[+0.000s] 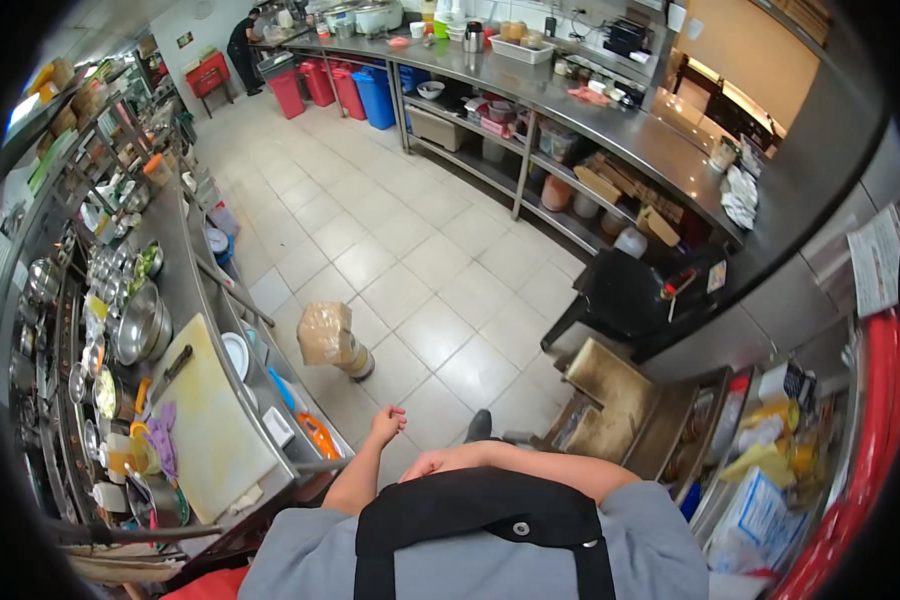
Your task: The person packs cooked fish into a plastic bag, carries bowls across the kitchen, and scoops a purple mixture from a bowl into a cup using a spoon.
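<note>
Head cam, looking down and forward through a really wide round lens: so the wearer's in a kitchen aisle, grey shirt [650,530] and black apron [480,500] filling the bottom. Left hand [388,425] is held out over the floor tiles [435,320], bare, fingers loosely curled with a bit of space between them, clamped on nothing. Right hand [425,466] is tucked in front of the body, just above the apron edge, and it's mostly foreshortened, so I honestly can't tell if those fingers are apart or together. A dark shoe [478,425] pokes out past the right forearm. Closest stuff to the left hand: a brown wrapped package [327,335] and a cylindrical container [357,362] down on the floor, a little ahead of it, with the package overlapping the container from this angle. Over on the left there's a bright orange item [317,437] low by the counter, then a white dish [278,427] and a white plate [235,355] beside a big cutting board [220,420]. A knife [177,364] lies on the board's far part, a purple cloth [162,440] sits at its left edge, and a wide steel bowl [142,322] is just beyond. On the right you've got a black chair [615,300] and a worn brown board [615,430]. Far end: a long steel counter [430,60], a blue bin [373,97] in front of it, and another person [242,50] in dark clothes, leaning toward the worktop.
</note>
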`<state>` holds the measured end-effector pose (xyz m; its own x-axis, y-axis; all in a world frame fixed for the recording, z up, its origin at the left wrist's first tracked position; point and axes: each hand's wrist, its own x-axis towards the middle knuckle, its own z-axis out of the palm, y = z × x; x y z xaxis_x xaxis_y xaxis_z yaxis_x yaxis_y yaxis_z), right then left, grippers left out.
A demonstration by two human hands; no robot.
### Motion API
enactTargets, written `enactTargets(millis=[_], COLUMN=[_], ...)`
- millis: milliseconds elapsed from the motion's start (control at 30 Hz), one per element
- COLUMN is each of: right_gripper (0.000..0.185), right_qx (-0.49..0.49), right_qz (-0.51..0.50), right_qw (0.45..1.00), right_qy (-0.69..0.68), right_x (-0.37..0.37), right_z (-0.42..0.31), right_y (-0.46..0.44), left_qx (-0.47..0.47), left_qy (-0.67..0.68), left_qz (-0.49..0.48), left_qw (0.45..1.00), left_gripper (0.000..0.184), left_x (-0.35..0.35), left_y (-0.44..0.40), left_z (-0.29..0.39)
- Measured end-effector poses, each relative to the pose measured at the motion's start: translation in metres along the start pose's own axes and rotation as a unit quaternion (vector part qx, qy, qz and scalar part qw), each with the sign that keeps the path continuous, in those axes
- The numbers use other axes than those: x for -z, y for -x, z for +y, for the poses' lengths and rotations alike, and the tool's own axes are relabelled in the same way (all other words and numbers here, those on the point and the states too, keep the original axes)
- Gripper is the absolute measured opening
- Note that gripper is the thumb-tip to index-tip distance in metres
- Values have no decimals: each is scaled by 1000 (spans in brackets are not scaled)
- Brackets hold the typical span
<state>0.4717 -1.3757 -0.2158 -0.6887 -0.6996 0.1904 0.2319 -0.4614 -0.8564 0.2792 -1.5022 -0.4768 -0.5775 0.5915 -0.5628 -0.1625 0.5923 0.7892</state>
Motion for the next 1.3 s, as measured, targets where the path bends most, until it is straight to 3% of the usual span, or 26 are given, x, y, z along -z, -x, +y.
enactTargets(millis=[67, 167, 233, 300, 367, 500, 600, 667, 733, 800, 833, 867, 933, 967, 1067, 1167, 1233, 1300], right_gripper=[34, 22, 22, 22, 25, 28, 28, 28, 31, 36, 40, 38, 33, 33, 25, 25, 24, 22], right_qx=[17, -50, -70, -96, -112, -97, -104, -112, -81, -124, -128, -132, -70, -57, -57, -51, -30, -19], right_qz=[22, 0, -27, -50, -85, -49, 27, 113, 167, 296, 320, 407, 527, 583, 702, 767, 795, 816], right_qw=[1000, 999, 997, 994, 984, 989, 974, 979, 967, 932, 927, 902, 842, 804, 696, 619, 583, 553], right_qy=[-13, 21, 17, 15, 110, 100, 200, 125, 176, 170, 149, 50, 87, 104, 140, 162, 162, 168], right_x=[35, 107, 129, 161, 206, 286, 341, 363, 399, 423, 443, 450, 474, 490, 511, 563, 603, 654], right_z=[-38, -69, -113, -135, -141, -179, -230, -269, -283, -301, -298, -306, -308, -301, -343, -381, -417, -452], right_y=[11, 26, 20, 19, 22, 49, 80, 99, 128, 168, 195, 220, 286, 323, 416, 506, 555, 599], left_qx=[9, 49, 103, 117, 130, 165, 187, 197, 198, 193, 185, 180, 69, -29, -193, -227, -383, -375], left_qy=[-40, -75, -54, -125, -153, -168, -194, -224, -266, -325, -355, -385, -426, -335, -385, -315, -370, -409], left_qz=[-7, -34, 41, 55, 48, 15, -29, -66, -98, -125, -134, -143, -188, -88, -105, -177, -154, -218], left_qw=[999, 995, 992, 984, 978, 972, 962, 952, 938, 917, 906, 894, 882, 938, 896, 905, 832, 803], left_gripper=[23, 24, 23, 23, 21, 19, 19, 19, 19, 20, 21, 22, 24, 26, 23, 26, 36, 45], left_x=[5, 19, 28, 28, 26, 36, 56, 73, 94, 109, 111, 110, 94, 71, -12, -117, -179, -235], left_y=[-16, -51, -52, -39, -54, -127, -187, -241, -311, -396, -440, -484, -592, -611, -698, -706, -681, -659], left_z=[14, 23, 30, 68, 90, 81, 104, 125, 157, 198, 226, 254, 307, 351, 458, 567, 619, 653])
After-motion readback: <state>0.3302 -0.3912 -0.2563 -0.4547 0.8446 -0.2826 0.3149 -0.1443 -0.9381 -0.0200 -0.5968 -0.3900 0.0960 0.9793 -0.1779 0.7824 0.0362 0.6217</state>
